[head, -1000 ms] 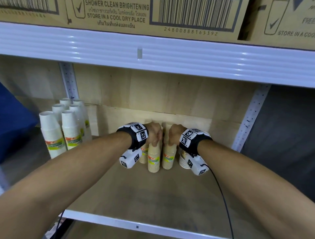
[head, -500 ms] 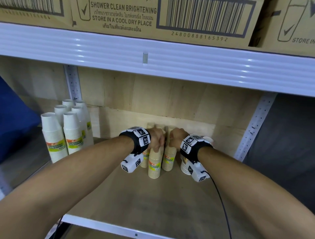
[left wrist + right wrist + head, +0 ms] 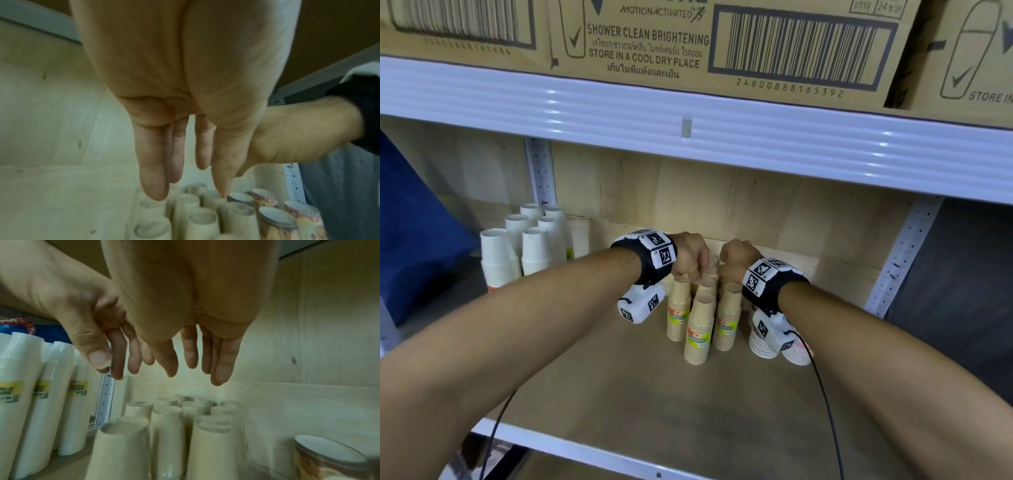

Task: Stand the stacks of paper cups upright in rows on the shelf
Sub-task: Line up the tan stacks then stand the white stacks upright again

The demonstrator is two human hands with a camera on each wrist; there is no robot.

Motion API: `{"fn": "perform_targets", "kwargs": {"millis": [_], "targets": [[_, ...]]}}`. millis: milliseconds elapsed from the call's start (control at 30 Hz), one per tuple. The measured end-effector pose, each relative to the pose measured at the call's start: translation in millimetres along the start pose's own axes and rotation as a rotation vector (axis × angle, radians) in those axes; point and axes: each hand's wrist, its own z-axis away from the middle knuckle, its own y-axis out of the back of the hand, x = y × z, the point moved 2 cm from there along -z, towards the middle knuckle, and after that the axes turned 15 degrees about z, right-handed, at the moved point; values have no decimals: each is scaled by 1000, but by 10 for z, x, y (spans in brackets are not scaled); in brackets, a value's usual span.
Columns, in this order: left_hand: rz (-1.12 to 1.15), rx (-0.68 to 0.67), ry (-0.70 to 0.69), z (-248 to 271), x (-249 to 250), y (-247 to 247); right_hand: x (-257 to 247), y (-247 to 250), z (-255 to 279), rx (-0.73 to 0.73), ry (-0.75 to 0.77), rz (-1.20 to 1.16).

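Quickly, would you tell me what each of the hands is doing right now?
Left hand: open, holding nothing, above the tan cup stacks.
Right hand: open, holding nothing.

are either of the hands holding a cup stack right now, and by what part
Nothing is held. The left hand and the right hand hang with straight fingers above the tops of the tan cup stacks, clear of them in both wrist views.

A light wooden shelf board (image 3: 599, 370) with a white metal front edge fills the lower middle of the head view. At centre frame, wrapped stacks of tan paper cups (image 3: 699, 329) stand upright on it, close together in rows. Just right of them stand shorter patterned cup stacks (image 3: 796, 354). At left of frame, taller wrapped stacks of white cups (image 3: 500, 255) stand in rows.
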Motion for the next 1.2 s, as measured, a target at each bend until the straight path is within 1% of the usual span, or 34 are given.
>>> {"fn": "perform_targets", "kwargs": {"millis": [133,267,500,633,833,967,1067,1200], "targets": [[-13,87,18,147,-41,363,-193,191,-51,63,59,-31],[-26,190,51,380,-175,761,-538,370,-112,98,156,-51],[-70,363,162,921,-650,1405,-1303,598,-116,150,313,-76],[-83,405,236,1241,-978,1634,-1723,646,-91,151,414,-106],[-140,490,357,1616,-1494,1739,-2262,610,-21,155,522,-149],[-95,515,381,1734,-1757,1701,-2509,579,-3,156,560,-203],[-64,519,399,1748,-1883,1636,-2662,534,-41,131,582,-219],[-18,488,421,1733,-1992,1534,-2825,470,-87,104,562,-212]]}}
